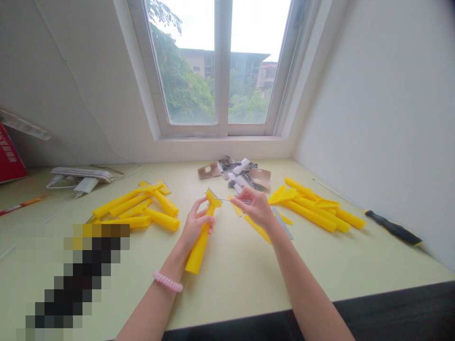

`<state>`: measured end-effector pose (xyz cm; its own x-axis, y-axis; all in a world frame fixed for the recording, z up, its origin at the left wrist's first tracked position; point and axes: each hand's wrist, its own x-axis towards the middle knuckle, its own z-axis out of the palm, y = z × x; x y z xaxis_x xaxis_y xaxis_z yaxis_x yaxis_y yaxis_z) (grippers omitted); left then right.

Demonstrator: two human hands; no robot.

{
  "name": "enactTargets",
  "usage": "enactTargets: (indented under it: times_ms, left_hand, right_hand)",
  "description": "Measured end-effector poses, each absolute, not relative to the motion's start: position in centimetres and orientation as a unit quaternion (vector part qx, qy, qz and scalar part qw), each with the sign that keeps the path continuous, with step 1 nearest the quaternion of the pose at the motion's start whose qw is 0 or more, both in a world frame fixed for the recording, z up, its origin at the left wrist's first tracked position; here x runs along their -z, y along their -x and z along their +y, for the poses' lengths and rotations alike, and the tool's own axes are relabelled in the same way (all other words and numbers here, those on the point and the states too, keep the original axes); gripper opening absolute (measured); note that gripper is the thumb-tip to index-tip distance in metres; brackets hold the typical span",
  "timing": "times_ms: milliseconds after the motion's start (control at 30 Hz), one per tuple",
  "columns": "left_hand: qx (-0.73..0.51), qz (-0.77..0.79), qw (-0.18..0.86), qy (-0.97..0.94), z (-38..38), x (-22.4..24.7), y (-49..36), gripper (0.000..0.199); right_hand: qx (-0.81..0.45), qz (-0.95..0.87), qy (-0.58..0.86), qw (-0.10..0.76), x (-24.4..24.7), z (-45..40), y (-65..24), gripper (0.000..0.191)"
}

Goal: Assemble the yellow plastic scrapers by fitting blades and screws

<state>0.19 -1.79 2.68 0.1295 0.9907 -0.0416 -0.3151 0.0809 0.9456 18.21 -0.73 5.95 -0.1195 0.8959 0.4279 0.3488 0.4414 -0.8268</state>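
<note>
My left hand [199, 222] is wrapped round a yellow scraper-like tool [197, 251], its thick handle pointing down toward the table's front edge. My right hand [253, 204] pinches a small screwdriver [227, 199], whose thin metal shaft reaches left to the head of the yellow tool. Small metal screws show at that head. Under and beside my right hand lie flat yellow pieces [258, 229] and a grey blade-like strip [282, 223].
Yellow handles [133, 203] lie in a pile at the left, and more yellow handles [316, 208] at the right. Crumpled packaging [245, 174] sits below the window. A black-handled tool [394, 228] is far right; a power strip [81, 174] is back left.
</note>
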Motion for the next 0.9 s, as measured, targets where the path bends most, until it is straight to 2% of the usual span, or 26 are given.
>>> enactTargets:
  times_ms: [400,667,900]
  left_hand:
    - [-0.512,0.394,0.613,-0.455,-1.85,-2.49,-0.14,0.067]
    - [-0.524,0.403,0.608,-0.44,-1.92,-2.72,-0.44,0.068]
    - [-0.531,0.408,0.6,-0.438,-2.02,-2.81,-0.44,0.065]
  right_hand:
    - [-0.388,-0.624,0.473,0.487,-5.94,-0.13,-18.48,0.031]
    - [-0.335,-0.658,0.462,0.491,-6.15,-0.33,-18.36,0.029]
    - [-0.371,-0.647,0.463,0.479,-5.89,-0.65,-18.11,0.034]
